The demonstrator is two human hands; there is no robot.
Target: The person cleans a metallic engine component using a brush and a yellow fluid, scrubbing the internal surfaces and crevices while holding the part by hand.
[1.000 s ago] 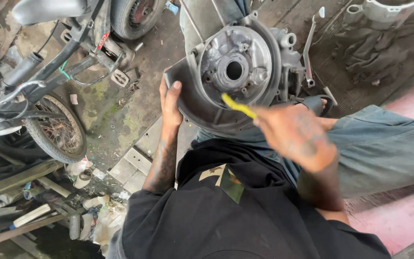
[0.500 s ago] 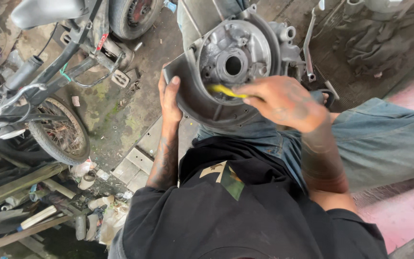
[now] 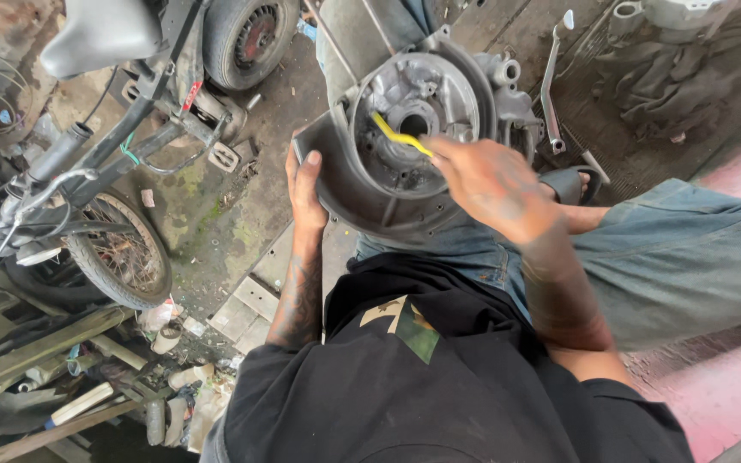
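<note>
Grip: R hand (image 3: pixel 495 184) closed on yellow tool (image 3: pixel 400 135), L hand (image 3: pixel 304 184) on engine casing (image 3: pixel 370 193).

i see a yellow tool (image 3: pixel 401 135) against the grey engine casing (image 3: pixel 405 154). my jeans (image 3: pixel 671 249) are faded blue, my shirt (image 3: pixel 439 386) black, with a tan and green patch (image 3: pixel 405 324).

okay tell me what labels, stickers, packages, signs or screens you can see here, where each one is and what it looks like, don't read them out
Patch on the black shirt: chest, bottom centre; angular, tan and green.
Red tag: on the dark bike frame, upper left; narrow strip, print too small to tell.
Small blue round sticker: far left edge, among wires.
No packages, signs or screens in view.
</note>
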